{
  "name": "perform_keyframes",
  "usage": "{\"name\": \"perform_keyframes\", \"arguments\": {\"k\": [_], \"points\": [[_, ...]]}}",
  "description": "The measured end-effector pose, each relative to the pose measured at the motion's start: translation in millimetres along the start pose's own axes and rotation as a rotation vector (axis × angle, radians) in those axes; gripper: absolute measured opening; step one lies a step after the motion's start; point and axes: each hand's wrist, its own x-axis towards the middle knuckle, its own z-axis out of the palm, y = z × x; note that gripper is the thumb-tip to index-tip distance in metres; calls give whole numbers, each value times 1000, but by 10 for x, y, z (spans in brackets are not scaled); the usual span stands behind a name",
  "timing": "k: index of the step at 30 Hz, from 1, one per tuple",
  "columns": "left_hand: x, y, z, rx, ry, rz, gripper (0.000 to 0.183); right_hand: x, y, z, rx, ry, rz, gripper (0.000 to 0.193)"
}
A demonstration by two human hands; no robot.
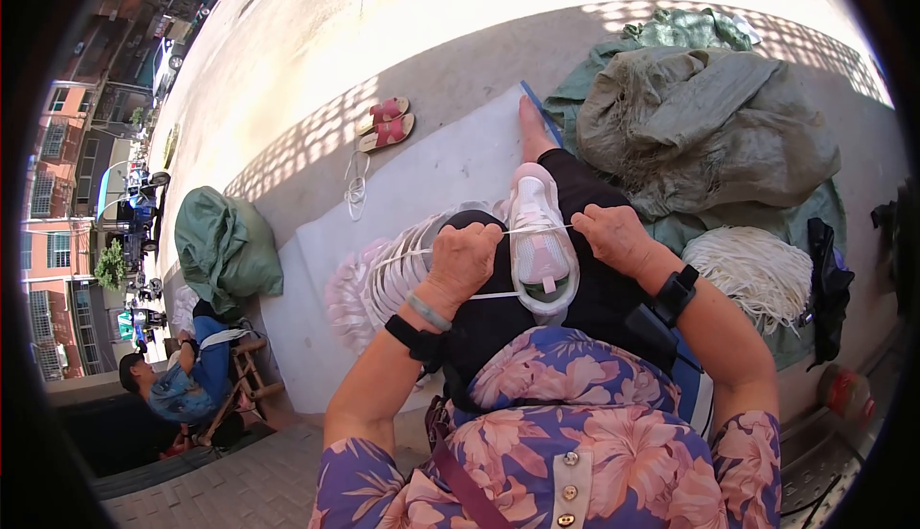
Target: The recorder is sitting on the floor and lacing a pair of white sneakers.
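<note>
A pink and white sneaker (pixel 542 263) lies over my black-trousered thighs, its toe pointing away from me. Across its upper runs a white shoelace (pixel 523 231), drawn out to both sides. My left hand (pixel 468 259) is closed on the lace at the left of the shoe. At the right, my right hand (pixel 613 239) pinches the lace between its fingers. Another stretch of white lace (pixel 496 295) passes below my left hand toward the shoe's collar. Just left of my left hand is a row of white and pink shoes (pixel 388 275), packed closely together.
A pile of white laces (pixel 752 275) lies at my right, below a large grey-green sack (pixel 704 126). Red sandals (pixel 387 126) and a loose lace (pixel 356 192) are ahead, near a pale sheet (pixel 316 304). At left are a green sack (pixel 225 246) and a seated person (pixel 182 380).
</note>
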Motion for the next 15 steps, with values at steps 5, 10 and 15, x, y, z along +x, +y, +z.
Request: {"name": "perform_keyframes", "arguments": {"k": [5, 10, 15], "points": [[-344, -263, -18, -48, -136, -104, 11, -326, 230, 36, -27, 70, 51, 9], [-959, -739, -238, -44, -136, -259, 14, -950, 753, -184, -129, 162, 235, 5], [-1645, -1340, -630, 121, -117, -444, 14, -1612, 1330, -645, -326, 172, 418, 5]]}}
